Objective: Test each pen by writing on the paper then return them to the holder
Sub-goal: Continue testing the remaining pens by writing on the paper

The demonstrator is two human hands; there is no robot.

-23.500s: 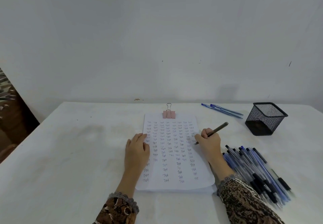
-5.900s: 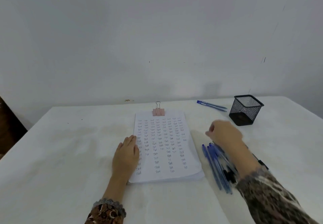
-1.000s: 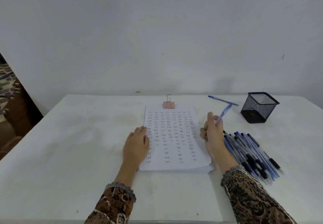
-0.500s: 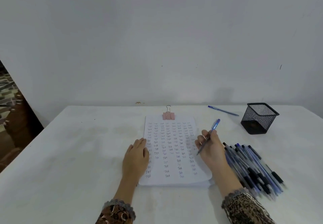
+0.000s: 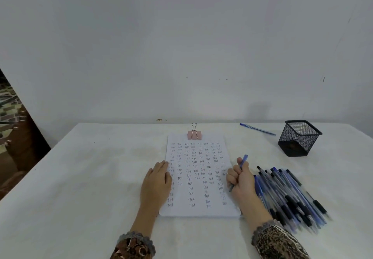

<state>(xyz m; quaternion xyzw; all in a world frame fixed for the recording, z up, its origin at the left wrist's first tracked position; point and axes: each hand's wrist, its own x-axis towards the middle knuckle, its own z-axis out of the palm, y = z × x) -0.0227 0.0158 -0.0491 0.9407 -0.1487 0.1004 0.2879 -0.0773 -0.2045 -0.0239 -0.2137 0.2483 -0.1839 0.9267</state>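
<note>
A stack of white paper [image 5: 198,180] lies in the middle of the table, covered with small handwritten words and clipped at the top by a pink binder clip [image 5: 194,134]. My left hand [image 5: 156,184] rests flat on the paper's left edge. My right hand [image 5: 241,180] grips a blue pen [image 5: 243,160] in a writing hold, its tip down at the paper's right edge. A black mesh pen holder [image 5: 298,137] stands at the back right. A pile of several blue and black pens [image 5: 290,196] lies right of my right hand.
One blue pen [image 5: 257,129] lies alone near the back of the white table [image 5: 90,178], left of the holder. A white wall rises behind the table. A patterned brown object [image 5: 14,137] stands off the table's left side.
Since one second ago my right hand has lowered the blue pen from beside the paper and brought its tip down to the paper's right edge. My left hand has stayed put.
</note>
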